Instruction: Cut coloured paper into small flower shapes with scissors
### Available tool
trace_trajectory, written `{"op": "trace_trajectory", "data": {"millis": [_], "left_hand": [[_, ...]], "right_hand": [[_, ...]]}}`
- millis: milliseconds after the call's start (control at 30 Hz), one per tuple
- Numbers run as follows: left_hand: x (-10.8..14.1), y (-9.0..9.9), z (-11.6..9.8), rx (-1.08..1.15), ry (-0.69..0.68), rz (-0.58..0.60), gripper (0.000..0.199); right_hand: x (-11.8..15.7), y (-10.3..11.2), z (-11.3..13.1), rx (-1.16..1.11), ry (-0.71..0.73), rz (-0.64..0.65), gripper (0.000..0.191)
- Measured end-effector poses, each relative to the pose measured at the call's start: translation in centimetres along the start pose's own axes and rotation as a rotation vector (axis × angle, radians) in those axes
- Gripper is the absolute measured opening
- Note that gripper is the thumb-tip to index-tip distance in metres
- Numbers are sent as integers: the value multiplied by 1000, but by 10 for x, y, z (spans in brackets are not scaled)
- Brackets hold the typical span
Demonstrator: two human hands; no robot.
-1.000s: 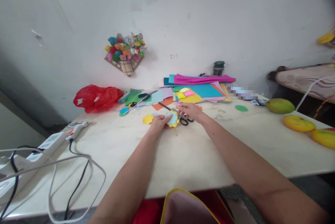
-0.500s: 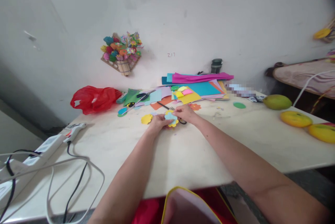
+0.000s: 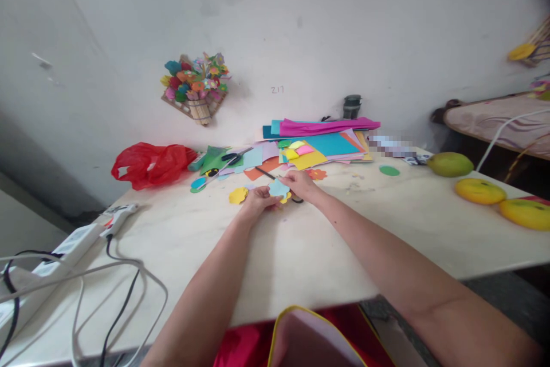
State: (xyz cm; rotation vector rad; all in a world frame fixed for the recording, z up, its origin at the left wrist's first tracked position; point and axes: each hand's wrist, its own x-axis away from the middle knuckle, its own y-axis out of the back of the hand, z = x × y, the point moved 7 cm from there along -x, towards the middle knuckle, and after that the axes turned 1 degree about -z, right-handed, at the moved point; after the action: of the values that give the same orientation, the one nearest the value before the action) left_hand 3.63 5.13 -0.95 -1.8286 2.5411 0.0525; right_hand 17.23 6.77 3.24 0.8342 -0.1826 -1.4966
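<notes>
My right hand (image 3: 299, 185) pinches the upper edge of a light blue paper flower cutout (image 3: 278, 187). Under it, a yellow paper flower (image 3: 287, 197) shows only along its lower right edge. My left hand (image 3: 259, 201) grips the yellow flower from the left, its thumb across the lower part. Just left of that hand lies another yellow paper flower (image 3: 238, 196) on the table. An orange paper flower (image 3: 317, 174) rests beyond my right hand. Below that hand a black scissor handle (image 3: 297, 200) peeks out, the rest mostly covered.
Coloured paper sheets (image 3: 337, 145) are stacked by the wall, with black-handled scissors (image 3: 232, 157) to their left. A red plastic bag (image 3: 152, 164) sits at the back left. A power strip (image 3: 64, 252) and cables occupy the left edge; mangoes (image 3: 480, 190) lie at right.
The light blue flower has shifted up on the yellow one, which it now covers more at the top. The view has turned slightly; both hands stay close together.
</notes>
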Motion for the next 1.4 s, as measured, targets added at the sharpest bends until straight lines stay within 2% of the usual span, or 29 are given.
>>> {"op": "trace_trajectory", "data": {"millis": [67, 167, 267, 367, 500, 600, 667, 833, 967, 1100, 1267, 1400], "left_hand": [[-1, 1, 2, 6, 4, 7, 35], [-1, -1, 2, -11, 0, 41, 34], [0, -3, 1, -34, 10, 63, 34], [0, -3, 1, -17, 32, 43, 34], [-3, 6, 3, 71, 23, -63, 34], [-5, 14, 4, 178, -1, -152, 33], [-6, 16, 4, 223, -9, -167, 32], [-6, 15, 4, 237, -6, -157, 32], [-6, 14, 5, 229, 9, -149, 31], [-7, 15, 6, 254, -3, -158, 31], [-7, 16, 4, 287, -12, -180, 28], [-5, 15, 2, 310, -6, -200, 26]], "right_hand": [[0, -3, 0, -52, 18, 24, 32], [-1, -8, -1, -116, 50, 41, 23], [-3, -4, -3, -160, 76, -66, 15], [-7, 12, -10, -169, 51, -213, 17], [-15, 47, -38, -45, -167, -328, 28], [-18, 71, -65, 195, -384, -277, 30], [-16, 77, -83, 392, -527, -140, 31], [-10, 79, -102, 474, -590, -44, 26], [-8, 78, -97, 645, -543, -22, 28], [-9, 81, -70, 808, -380, -99, 32], [-10, 77, -45, 696, -311, -143, 31], [-10, 85, -47, 652, -335, -182, 27]]}}
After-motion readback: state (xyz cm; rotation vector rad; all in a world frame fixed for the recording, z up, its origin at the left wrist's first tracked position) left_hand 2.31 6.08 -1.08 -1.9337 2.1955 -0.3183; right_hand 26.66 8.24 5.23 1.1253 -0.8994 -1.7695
